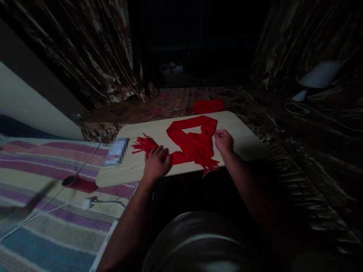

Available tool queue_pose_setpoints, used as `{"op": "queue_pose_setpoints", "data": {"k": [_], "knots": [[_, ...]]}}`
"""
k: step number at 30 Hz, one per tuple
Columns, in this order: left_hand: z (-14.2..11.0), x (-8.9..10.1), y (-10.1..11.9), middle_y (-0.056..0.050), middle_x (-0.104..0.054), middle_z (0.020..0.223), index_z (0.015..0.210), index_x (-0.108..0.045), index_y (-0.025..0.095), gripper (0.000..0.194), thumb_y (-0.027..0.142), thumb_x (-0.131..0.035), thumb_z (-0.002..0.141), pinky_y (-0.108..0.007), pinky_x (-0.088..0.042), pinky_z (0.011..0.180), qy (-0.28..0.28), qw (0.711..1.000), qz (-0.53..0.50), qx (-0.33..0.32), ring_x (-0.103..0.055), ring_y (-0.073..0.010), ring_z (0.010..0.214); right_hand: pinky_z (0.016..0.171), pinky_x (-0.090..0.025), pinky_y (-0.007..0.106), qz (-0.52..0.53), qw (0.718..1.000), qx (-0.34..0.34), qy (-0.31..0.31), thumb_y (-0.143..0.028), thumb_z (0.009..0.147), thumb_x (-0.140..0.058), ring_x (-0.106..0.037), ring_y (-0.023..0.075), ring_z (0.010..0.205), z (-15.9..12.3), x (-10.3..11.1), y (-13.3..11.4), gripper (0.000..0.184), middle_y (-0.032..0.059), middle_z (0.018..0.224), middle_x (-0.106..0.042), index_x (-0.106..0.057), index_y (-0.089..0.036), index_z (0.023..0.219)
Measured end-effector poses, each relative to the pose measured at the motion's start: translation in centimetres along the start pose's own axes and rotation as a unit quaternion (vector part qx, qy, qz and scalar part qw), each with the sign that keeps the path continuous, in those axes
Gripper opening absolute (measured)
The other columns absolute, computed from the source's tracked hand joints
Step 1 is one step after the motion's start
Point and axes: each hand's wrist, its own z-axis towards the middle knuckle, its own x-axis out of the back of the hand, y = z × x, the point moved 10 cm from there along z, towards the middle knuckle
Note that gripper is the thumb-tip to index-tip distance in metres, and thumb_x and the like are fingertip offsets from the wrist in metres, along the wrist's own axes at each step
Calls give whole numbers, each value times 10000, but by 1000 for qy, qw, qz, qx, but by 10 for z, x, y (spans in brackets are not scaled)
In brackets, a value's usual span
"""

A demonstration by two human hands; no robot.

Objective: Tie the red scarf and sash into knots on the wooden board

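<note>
A red fringed scarf lies folded in a loop on a light wooden board. My left hand rests on the scarf's left part, fingers curled down over the cloth near its fringed end. At the scarf's right edge, my right hand pinches the cloth with closed fingers. One fringed end spreads left of my left hand; the other hangs at the board's near edge.
A second red cloth item lies beyond the board. A blurred white object sits at the board's left end. A striped blanket with white cables and a red cup is on the left. Dark curtains surround; a white lamp stands right.
</note>
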Motion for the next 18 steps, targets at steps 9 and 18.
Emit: {"op": "queue_pose_setpoints", "data": {"k": [9, 18], "knots": [[5, 2, -5, -123, -580, 1463, 1296, -674, 263, 465, 471, -634, 882, -621, -269, 1197, 43, 991, -128, -10, -419, -369, 1441, 782, -549, 341, 16, 1000, 4, -1, -308, 776, -563, -709, 228, 837, 1, 0, 2, 227, 58, 897, -766, -701, -218, 931], [-3, 57, -159, -104, -717, 1129, 1112, -674, 193, 332, 372, -551, 862, -419, -524, 963, 229, 914, -240, 234, -668, -258, 1060, 785, -554, 342, 91, 995, -29, -11, -287, 741, -607, -702, 218, 817, 4, -5, 6, 197, 55, 853, -749, -701, -208, 896]]}}
